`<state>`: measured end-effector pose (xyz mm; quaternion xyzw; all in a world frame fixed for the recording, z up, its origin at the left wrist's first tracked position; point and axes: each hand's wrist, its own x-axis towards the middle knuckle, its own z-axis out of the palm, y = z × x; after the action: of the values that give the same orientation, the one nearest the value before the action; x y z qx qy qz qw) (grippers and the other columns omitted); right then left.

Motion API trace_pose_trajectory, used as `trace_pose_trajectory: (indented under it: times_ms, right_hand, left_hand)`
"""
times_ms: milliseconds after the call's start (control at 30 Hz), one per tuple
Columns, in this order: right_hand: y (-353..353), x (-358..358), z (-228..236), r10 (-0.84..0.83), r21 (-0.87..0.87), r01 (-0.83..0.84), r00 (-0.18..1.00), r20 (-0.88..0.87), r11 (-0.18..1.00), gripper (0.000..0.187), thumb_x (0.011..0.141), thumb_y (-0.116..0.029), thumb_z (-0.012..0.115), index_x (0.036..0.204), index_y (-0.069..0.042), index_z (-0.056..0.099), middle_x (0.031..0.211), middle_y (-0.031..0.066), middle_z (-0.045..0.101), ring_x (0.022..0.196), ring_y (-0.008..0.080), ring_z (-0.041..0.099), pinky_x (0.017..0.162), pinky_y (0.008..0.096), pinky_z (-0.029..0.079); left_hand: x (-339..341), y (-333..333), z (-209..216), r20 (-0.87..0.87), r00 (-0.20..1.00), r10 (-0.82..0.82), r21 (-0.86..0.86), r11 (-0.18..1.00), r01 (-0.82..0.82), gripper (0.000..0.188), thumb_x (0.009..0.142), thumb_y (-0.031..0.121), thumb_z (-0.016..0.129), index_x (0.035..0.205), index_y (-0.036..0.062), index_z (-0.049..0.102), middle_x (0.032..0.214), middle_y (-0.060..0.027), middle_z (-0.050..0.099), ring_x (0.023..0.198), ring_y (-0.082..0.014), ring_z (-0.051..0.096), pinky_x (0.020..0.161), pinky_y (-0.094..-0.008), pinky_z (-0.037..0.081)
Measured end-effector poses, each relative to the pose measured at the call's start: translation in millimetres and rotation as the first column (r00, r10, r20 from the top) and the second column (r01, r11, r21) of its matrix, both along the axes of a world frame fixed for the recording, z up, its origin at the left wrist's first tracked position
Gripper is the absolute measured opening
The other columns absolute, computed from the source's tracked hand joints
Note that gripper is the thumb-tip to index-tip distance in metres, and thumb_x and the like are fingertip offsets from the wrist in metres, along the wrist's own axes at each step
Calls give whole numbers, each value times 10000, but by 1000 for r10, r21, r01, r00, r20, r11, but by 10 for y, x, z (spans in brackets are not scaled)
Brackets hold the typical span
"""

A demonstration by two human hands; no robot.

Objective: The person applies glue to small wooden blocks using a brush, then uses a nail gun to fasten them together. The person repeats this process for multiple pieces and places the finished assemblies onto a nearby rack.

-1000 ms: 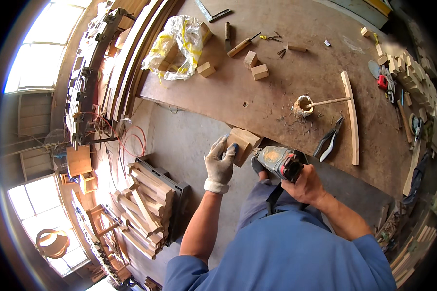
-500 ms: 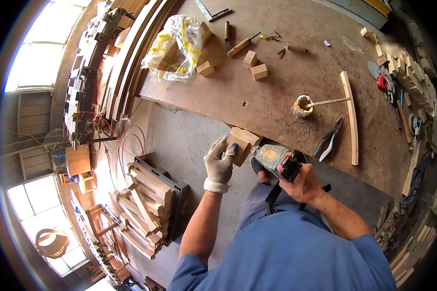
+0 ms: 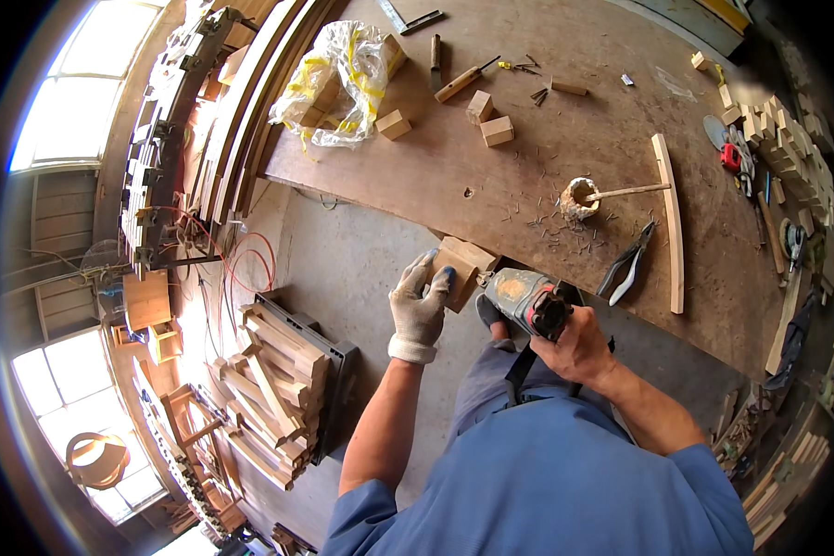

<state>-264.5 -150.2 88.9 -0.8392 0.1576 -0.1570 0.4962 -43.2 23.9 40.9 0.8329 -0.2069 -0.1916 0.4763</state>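
My left hand (image 3: pixel 417 310), in a pale work glove with blue fingertips, grips a wooden block (image 3: pixel 463 267) at the workbench's near edge. A second piece of wood seems to lie against the block's far side. My bare right hand (image 3: pixel 582 352) is closed around the rear of a worn grey and red power drill (image 3: pixel 521 295). The drill's front end points left at the block's right side. Whether a bit has entered the wood is too small to tell.
On the workbench (image 3: pixel 389 199) are a glue pot (image 3: pixel 579 198) with a stick, pliers (image 3: pixel 626 264), a curved wooden strip (image 3: pixel 669 227), scattered nails, loose blocks (image 3: pixel 497 132), a chisel (image 3: pixel 459 85) and a plastic bag (image 3: pixel 338 88). Wooden parts (image 3: pixel 273 394) are stacked on the floor at left.
Both hands, the block and the drill keep nearly the same places. The view has shifted slightly.
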Motion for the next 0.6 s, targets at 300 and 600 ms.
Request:
trace_pose_trajectory:
  times_ms: [300, 600]
  right_hand:
    - [12, -24, -19, -12, 44, 15, 998, -57, 999, 278, 777, -120, 808, 976, -23, 640, 761, 193, 671, 705, 439, 695, 629, 464, 576]
    - [47, -74, 72, -9, 86, 17, 995, -96, 996, 235, 778, -128, 776, 949, -30, 649, 763, 178, 683, 723, 431, 701, 669, 478, 567]
  left_hand:
    - [3, -1, 25, -30, 1000, 0, 6, 1000, 0, 440, 943, 210, 778, 1305, -35, 722, 1332, -228, 719, 1188, -268, 720, 1023, -365, 550]
    - [-14, -20, 68, -34, 999, 8, 3, 1000, -8, 447, 949, 210, 779, 1320, -31, 717, 1339, -211, 714, 1183, -263, 718, 1023, -363, 556]
